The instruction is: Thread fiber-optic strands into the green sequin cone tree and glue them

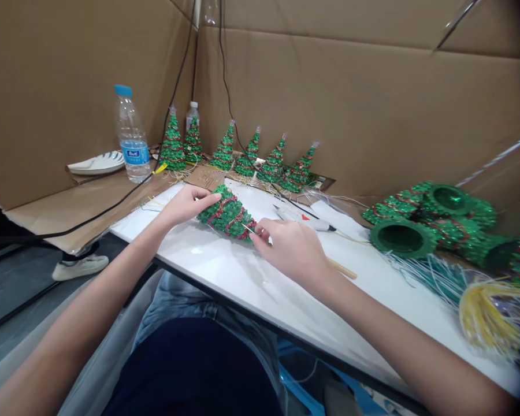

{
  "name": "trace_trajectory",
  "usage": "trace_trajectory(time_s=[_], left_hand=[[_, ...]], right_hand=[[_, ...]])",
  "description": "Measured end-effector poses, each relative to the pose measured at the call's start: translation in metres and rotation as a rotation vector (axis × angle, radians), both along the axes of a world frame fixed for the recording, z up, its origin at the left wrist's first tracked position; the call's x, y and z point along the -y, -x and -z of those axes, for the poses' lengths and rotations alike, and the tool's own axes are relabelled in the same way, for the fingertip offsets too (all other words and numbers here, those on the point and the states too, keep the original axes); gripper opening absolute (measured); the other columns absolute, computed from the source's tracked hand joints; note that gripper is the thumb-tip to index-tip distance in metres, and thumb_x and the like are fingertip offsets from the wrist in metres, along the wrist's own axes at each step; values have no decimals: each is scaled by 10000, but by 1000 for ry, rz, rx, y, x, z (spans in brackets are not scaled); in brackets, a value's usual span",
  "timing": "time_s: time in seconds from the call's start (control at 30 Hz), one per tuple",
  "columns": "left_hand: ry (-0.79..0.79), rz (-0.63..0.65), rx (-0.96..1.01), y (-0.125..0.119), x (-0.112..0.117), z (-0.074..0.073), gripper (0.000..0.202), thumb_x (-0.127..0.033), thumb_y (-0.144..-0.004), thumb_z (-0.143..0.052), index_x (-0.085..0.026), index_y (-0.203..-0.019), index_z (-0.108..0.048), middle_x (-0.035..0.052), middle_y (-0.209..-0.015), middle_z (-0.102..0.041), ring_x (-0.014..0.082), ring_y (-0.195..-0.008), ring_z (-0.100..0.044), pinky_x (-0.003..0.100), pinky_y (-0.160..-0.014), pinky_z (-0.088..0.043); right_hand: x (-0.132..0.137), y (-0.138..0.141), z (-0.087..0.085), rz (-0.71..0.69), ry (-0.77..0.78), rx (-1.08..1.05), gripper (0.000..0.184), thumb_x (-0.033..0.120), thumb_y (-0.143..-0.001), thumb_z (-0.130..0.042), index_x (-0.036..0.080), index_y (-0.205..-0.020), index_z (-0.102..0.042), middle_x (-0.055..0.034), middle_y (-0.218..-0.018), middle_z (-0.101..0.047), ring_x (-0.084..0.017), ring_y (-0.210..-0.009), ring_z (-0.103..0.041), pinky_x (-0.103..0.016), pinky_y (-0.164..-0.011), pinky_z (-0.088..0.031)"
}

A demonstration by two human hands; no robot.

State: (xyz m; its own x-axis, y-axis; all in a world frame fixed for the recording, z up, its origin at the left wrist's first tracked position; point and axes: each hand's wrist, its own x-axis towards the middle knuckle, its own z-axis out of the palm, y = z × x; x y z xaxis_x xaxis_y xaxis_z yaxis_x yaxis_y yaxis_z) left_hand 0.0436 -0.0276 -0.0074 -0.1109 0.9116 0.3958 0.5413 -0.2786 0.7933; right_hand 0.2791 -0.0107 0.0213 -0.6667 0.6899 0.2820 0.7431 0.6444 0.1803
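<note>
Holding a green tinsel Christmas tree (225,215) in the left hand (193,202), pinching a thin pale strand (247,227) in the right hand (288,245), over a white tabletop (225,271), six upright trees (223,151) far, heaped trees (401,202) right, blue-capped bottle (132,138) far left

Reaching forward with both bare arms | angling left forearm (121,283) in from lower left | holding left hand (189,203) with thumb extended rightward | turning right hand (292,248) inward, pinching at fingertips | slanting right forearm (385,323) toward lower right
</note>
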Motion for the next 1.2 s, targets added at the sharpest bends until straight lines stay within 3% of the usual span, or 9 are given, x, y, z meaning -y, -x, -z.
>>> trace_trajectory(time_s=[0.2, 0.37, 0.57, 0.73, 0.97, 1.2], left_hand=[[2, -24, -22, 1, 0, 2, 476, -547, -803, -522, -150, -543, -490, -46, -542, -314, 85, -530, -271, 262, -515, -193], [-2, -20, -19, 2, -1, 3, 469, -547, -809, -519, -139, -578, -544, -42, -552, -340, 86, -531, -271, 263, -514, -190], [10, -21, 14, 2, -1, 3, 483, -556, -805, -536, -132, -577, -582, -35, -527, -416, 89, -519, -329, 252, -513, -226], [164, 72, 121, 4, -4, 1, 560, -669, -749, -547, -137, -735, -722, 9, -647, -637, 124, -604, -497, 249, -614, -368], [260, 136, 162, 19, -16, -6, 526, -660, -681, -634, -155, -535, -658, 22, -492, -561, 156, -572, -515, 261, -537, -375], [392, 360, 181, 24, -30, -5, 590, -709, -680, -592, -136, -683, -727, 82, -756, -701, 176, -689, -597, 278, -652, -455]], right_hand=[[7, -22, 3, 34, -33, 23, 206, 260, -862, -467, 236, -806, -665, -1, -756, -726, -197, -677, -643, -282, -525, -225], [4, -7, 2, -20, -72, 16, 240, 240, -888, -437, 215, -798, -659, -21, -770, -729, -191, -677, -646, -278, -519, -206], [1, -7, 3, -20, -123, -22, 231, 330, -915, -459, 241, -970, -664, -17, -750, -731, -190, -639, -641, -270, -499, -180], [2, -15, 0, 6, -109, 22, 270, 332, -929, -442, 257, -887, -698, -28, -701, -720, -191, -645, -645, -263, -505, -200], [2, -13, -2, 9, -47, 0, 261, 303, -902, -463, 255, -854, -715, -21, -698, -717, -185, -654, -635, -268, -508, -214], [-3, -9, -3, 2, -21, -34, 244, 261, -870, -474, 250, -841, -717, -18, -714, -722, -186, -665, -629, -266, -524, -232]])
